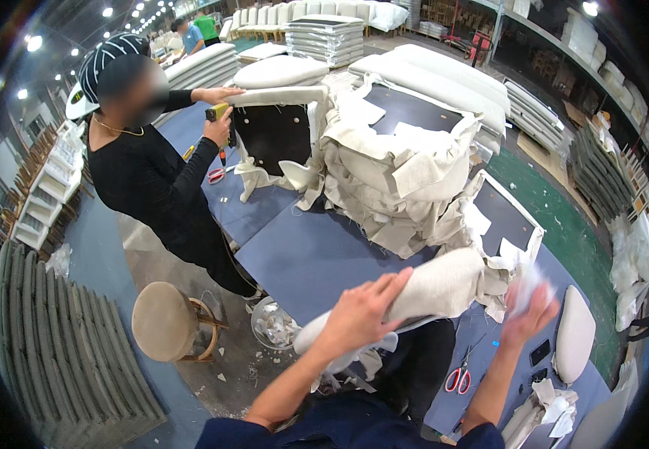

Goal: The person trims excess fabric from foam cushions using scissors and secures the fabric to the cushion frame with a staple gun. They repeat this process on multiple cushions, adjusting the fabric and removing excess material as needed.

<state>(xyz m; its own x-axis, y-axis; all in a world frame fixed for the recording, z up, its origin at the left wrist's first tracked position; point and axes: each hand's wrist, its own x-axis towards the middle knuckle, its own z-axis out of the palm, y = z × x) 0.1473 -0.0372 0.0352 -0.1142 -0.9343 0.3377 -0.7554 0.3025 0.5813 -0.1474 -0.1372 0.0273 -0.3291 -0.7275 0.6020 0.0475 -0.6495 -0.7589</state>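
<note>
A cream upholstered seat pad [444, 283] stands tilted across my lap at the table's near edge. My left hand [366, 310] grips it at the left, with the fingers over its upper side. My right hand [530, 308] is raised just right of the pad and smeared by motion. In its fingers is a thin, whitish wad [528, 288], too blurred to tell whether it is cloth or plastic. Behind the pad, a dark-bottomed seat [500, 217] with loose cream fabric leans by a tall pile of fabric-covered seats [395, 179].
Red-handled scissors [459, 378], a black phone [540, 352] and a cream pad [575, 337] lie on the blue table [309, 239]. At the left, a co-worker [152, 157] holds a power driver [220, 114] by an upturned seat. A round stool [163, 322] and a scrap bin [273, 325] stand below.
</note>
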